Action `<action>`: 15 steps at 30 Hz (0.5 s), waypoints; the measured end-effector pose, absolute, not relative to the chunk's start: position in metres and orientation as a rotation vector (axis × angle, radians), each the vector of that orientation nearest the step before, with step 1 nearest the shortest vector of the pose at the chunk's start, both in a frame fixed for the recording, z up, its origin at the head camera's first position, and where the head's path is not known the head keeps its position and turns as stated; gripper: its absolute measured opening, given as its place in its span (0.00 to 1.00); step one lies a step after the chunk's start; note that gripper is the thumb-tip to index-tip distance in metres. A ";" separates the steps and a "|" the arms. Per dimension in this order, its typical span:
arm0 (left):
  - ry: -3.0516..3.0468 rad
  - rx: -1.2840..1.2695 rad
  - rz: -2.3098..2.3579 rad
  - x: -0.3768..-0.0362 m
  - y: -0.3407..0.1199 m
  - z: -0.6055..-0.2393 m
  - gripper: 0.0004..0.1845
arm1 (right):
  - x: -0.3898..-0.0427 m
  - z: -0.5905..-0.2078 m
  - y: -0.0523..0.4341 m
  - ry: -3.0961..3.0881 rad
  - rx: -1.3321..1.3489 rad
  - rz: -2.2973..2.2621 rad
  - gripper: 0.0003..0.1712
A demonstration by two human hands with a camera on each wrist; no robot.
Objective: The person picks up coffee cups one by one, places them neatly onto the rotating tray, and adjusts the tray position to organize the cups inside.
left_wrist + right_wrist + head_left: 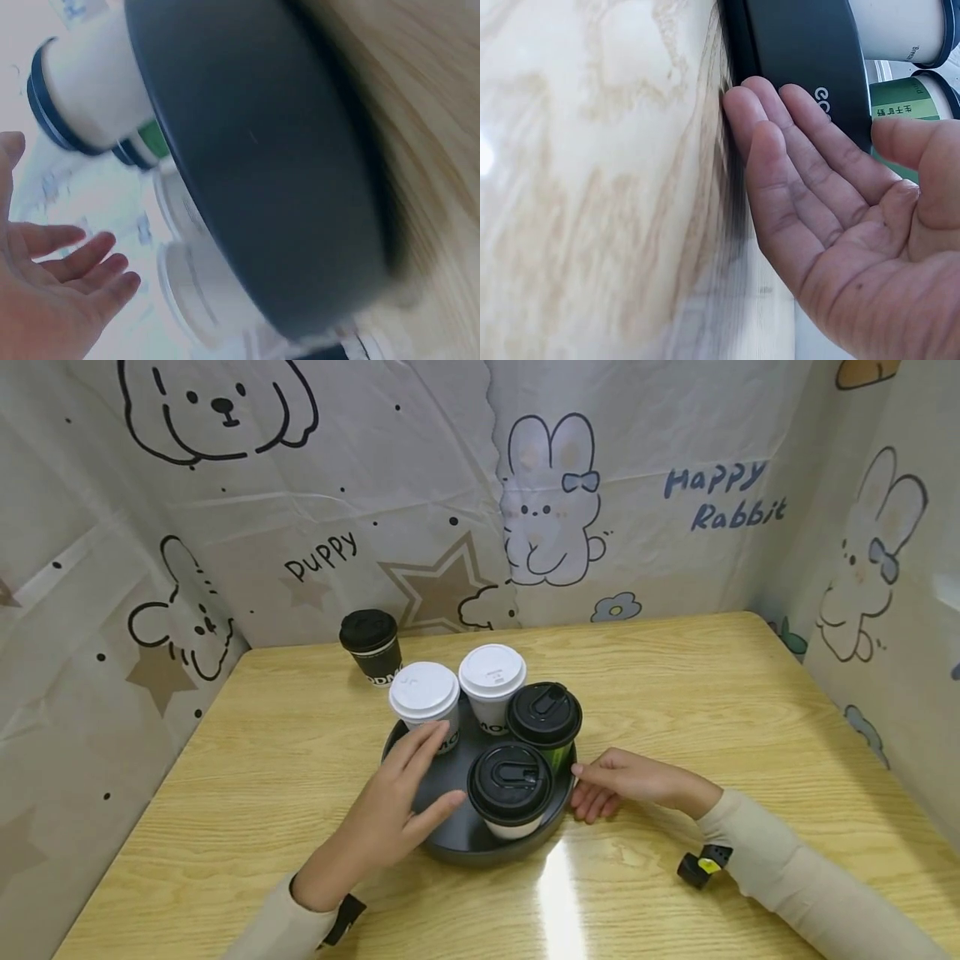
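Note:
A round black tray (446, 806) stands on the table with several lidded paper cups on it. Toward its back are a left white-lidded cup (423, 690) and a right white-lidded cup (492, 672). On its right side stand a green cup with a black lid (545, 713) and, nearer me, a pale cup with a black lid (512, 781). My left hand (386, 810) hovers over the tray's left side, fingers extended, holding nothing. At the right edge, my right hand (626, 779) rests its fingertips along the tray's outer wall (802, 37), thumb near the rim.
A black cup with a black lid (372, 647) stands on the table behind the tray, to the left. The wooden table (712, 693) meets a cloth backdrop (420, 460) with cartoon drawings at the back and sides.

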State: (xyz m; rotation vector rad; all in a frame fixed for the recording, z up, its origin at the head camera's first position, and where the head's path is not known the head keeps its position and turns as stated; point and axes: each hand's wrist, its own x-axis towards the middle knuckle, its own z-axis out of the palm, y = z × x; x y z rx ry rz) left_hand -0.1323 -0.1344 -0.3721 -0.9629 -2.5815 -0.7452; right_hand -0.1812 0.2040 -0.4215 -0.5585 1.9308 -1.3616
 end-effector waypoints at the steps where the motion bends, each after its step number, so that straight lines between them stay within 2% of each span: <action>1: -2.585 -0.942 -0.721 -0.133 -0.140 -0.372 0.39 | -0.181 -0.421 0.204 1.926 -0.562 -1.362 0.31; 6: -2.716 -0.787 -0.598 -0.133 -0.164 -0.372 0.36 | -0.178 -0.421 0.203 1.924 -0.564 -1.357 0.30; 10: -2.864 -0.722 -0.547 -0.137 -0.179 -0.377 0.40 | -0.176 -0.420 0.201 1.910 -0.577 -1.354 0.30; 15: -2.936 -0.772 -0.570 -0.145 -0.193 -0.388 0.45 | -0.172 -0.420 0.198 1.881 -0.595 -1.361 0.30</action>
